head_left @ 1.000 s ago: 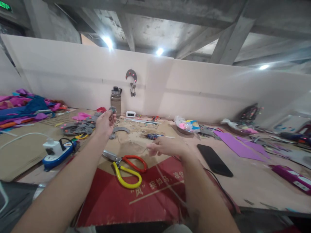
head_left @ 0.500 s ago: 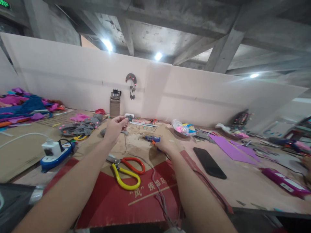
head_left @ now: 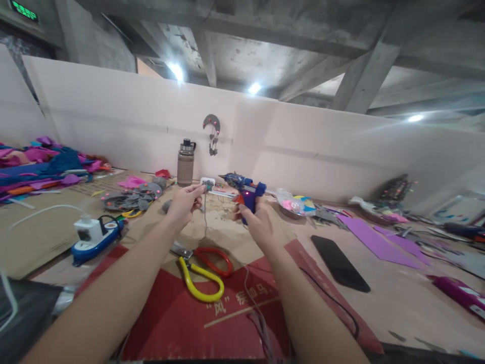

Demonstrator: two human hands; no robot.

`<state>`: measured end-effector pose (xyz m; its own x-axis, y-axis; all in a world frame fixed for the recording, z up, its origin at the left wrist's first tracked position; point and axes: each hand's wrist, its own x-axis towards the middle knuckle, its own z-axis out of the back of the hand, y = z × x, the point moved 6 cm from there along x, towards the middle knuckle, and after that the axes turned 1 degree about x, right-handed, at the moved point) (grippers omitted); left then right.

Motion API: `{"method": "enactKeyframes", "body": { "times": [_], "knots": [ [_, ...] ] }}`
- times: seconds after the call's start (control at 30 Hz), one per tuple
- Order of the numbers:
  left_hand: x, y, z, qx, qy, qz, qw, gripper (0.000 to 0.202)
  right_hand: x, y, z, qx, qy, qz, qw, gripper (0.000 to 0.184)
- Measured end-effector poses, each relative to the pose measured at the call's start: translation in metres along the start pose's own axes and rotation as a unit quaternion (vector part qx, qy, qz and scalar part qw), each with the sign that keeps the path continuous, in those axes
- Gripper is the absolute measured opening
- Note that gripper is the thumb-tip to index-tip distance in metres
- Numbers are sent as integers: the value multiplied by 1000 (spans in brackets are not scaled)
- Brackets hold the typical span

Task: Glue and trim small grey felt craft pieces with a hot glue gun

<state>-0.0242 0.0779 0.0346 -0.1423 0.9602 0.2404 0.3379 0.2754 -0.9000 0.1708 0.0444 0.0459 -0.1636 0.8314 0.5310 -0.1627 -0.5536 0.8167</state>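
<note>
In my right hand (head_left: 254, 217) is a blue hot glue gun (head_left: 248, 194), raised above the table with its nozzle pointing left and my fingers near its orange trigger. My left hand (head_left: 186, 203) pinches a small grey piece (head_left: 207, 186), too small to make out fully, from which a thin grey cord (head_left: 205, 217) hangs to the table. Both hands are held apart, the nozzle just up and right of the piece. Below them, scissors (head_left: 202, 283) with one yellow and one red handle lie on the red and brown cardboard (head_left: 170, 323).
A bottle (head_left: 185, 167) stands by the white partition, where a grey crescent ornament (head_left: 211, 124) hangs. Grey felt pieces (head_left: 132, 197) and a blue power strip (head_left: 96, 242) lie left. To the right are a phone (head_left: 340, 263), a bowl (head_left: 297, 210) and purple sheets (head_left: 379, 242).
My right hand has lifted the glue gun off the table and turned it toward the left hand. My left hand still pinches the grey piece. The view has shifted slightly.
</note>
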Motion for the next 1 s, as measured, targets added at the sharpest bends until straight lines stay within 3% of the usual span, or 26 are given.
{"method": "enactKeyframes", "body": {
  "times": [0.23,0.5,0.77,1.0],
  "knots": [
    [2,2,1,-31,-9,23,999,24,-9,8,-10,-73,43,19,996,23],
    [-4,-4,-4,3,-9,-7,1000,27,-9,9,-10,-186,29,59,980,25],
    [-3,-3,-4,67,1,-33,997,28,-10,15,-13,-211,9,95,973,21],
    [-2,-4,-2,62,-12,-38,997,28,-11,16,-12,-215,9,99,971,25]
  ]
}}
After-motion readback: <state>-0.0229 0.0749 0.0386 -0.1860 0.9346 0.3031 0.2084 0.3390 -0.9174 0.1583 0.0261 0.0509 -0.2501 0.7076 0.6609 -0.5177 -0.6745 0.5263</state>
